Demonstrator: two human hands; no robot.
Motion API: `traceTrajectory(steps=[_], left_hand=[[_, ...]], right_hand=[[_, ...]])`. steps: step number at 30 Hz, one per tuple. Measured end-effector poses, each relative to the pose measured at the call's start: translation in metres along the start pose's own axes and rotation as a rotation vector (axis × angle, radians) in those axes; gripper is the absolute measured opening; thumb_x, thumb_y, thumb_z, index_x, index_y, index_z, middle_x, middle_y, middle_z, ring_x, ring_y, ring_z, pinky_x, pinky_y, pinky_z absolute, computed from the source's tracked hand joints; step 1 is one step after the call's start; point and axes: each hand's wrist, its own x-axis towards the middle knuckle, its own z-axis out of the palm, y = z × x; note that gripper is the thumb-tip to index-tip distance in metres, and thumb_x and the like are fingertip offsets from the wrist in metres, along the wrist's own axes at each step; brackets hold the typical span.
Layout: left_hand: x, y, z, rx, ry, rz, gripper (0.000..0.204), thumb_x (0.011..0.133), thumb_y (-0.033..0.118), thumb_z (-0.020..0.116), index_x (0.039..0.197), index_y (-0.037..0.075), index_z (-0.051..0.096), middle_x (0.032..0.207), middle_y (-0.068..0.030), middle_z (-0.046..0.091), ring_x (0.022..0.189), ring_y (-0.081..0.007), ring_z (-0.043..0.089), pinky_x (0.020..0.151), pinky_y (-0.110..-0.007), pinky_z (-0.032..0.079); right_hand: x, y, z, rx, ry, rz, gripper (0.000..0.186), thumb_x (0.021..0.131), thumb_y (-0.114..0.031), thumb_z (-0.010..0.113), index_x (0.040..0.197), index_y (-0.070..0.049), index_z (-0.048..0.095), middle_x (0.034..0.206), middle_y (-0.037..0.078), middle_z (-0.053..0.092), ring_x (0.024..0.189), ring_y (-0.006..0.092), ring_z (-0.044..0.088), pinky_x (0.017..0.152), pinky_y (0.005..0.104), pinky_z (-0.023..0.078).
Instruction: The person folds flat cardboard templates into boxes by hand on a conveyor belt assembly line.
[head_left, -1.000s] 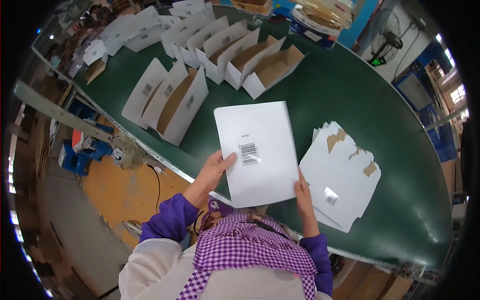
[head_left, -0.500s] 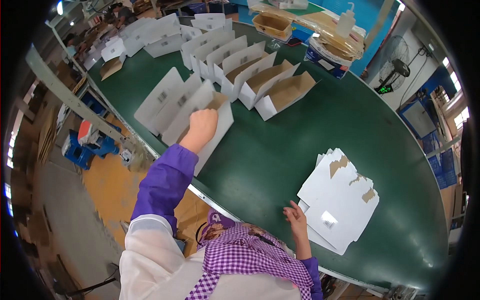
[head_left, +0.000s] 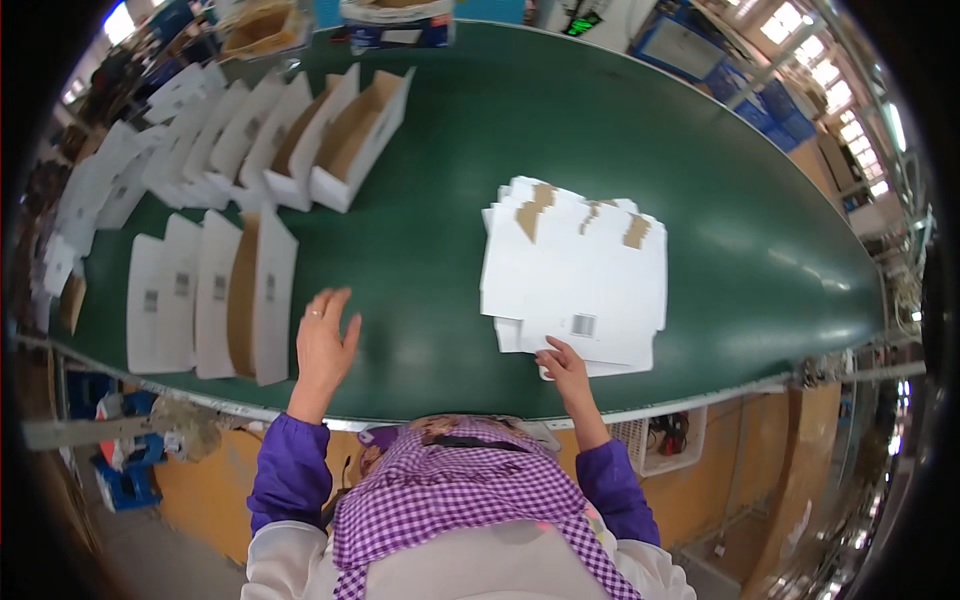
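My left hand [head_left: 328, 350] hangs over the green table with fingers apart and empty, just right of a near row of several white cartons [head_left: 150, 290]; the rightmost, an open carton [head_left: 274, 310], shows brown inside. My right hand [head_left: 565, 370] is at the lower edge of a stack of flat white card blanks [head_left: 573, 275] with brown patches along the top, its fingers loosely apart and touching or very near the bottom sheet.
A back row of open cartons [head_left: 345, 140] and more folded white cartons [head_left: 100, 190] fill the left of the green table [head_left: 760, 270]. Bins and packages [head_left: 395, 25] sit at the far edge. A metal bar [head_left: 85, 433] juts beside the lower left, and a white crate [head_left: 675, 445] is below the edge.
The white carton held in both hands earlier now stands in the near row. My left hand has pulled back from that row, my right hand is at the blanks, and the view has turned.
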Motion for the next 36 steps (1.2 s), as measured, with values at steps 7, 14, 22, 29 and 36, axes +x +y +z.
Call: traceTrajectory(steps=[7, 14, 22, 29, 36], left_hand=[[-0.006, -0.153, 0.066, 0.228, -0.009, -0.316, 0.063, 0.076, 0.016, 0.069, 0.132, 0.006, 0.041, 0.139, -0.0252, 0.031, 0.128, -0.0406, 0.032, 0.105, -0.045, 0.031], [0.021, -0.247, 0.044, 0.253, 0.042, -0.244, 0.066, 0.077, 0.012, 0.067, 0.134, 0.002, 0.035, 0.14, -0.0251, 0.029, 0.128, -0.0406, 0.031, 0.106, -0.042, 0.031], [0.035, -0.291, 0.029, 0.363, 0.004, -0.38, 0.054, 0.076, 0.013, 0.068, 0.125, 0.0, 0.047, 0.131, -0.0236, 0.041, 0.12, -0.0388, 0.042, 0.1, -0.043, 0.037], [0.054, -0.13, 0.143, -0.537, -0.142, -0.253, 0.044, 0.081, 0.019, 0.066, 0.119, 0.001, 0.055, 0.115, -0.0171, 0.06, 0.099, -0.0216, 0.061, 0.085, -0.032, 0.048], [0.096, 0.034, 0.233, -0.612, -0.417, -0.299, 0.061, 0.08, 0.026, 0.065, 0.129, -0.003, 0.043, 0.114, -0.0233, 0.059, 0.099, -0.0286, 0.061, 0.086, -0.036, 0.047]], right_hand=[[0.042, 0.017, -0.069, -0.112, 0.365, -0.226, 0.04, 0.083, -0.018, 0.064, 0.118, -0.001, 0.055, 0.098, 0.009, 0.064, 0.087, 0.0149, 0.06, 0.075, 0.025, 0.047], [0.103, 0.012, -0.147, -0.499, 0.728, -0.313, 0.048, 0.074, -0.017, 0.067, 0.118, -0.001, 0.055, 0.111, 0.02, 0.057, 0.097, 0.0307, 0.059, 0.085, 0.0369, 0.048], [0.138, -0.01, -0.17, -0.808, 0.773, -0.137, 0.053, 0.071, -0.023, 0.068, 0.119, -0.003, 0.057, 0.116, 0.024, 0.053, 0.105, 0.0382, 0.054, 0.091, 0.0422, 0.044], [0.135, -0.007, -0.157, -0.778, 0.89, -0.176, 0.045, 0.071, -0.016, 0.062, 0.114, -0.004, 0.059, 0.115, 0.022, 0.051, 0.107, 0.038, 0.049, 0.093, 0.045, 0.041], [0.141, -0.005, -0.134, -0.675, 0.992, -0.06, 0.046, 0.07, -0.015, 0.063, 0.115, -0.005, 0.059, 0.12, 0.02, 0.05, 0.11, 0.0357, 0.049, 0.094, 0.0441, 0.042]])
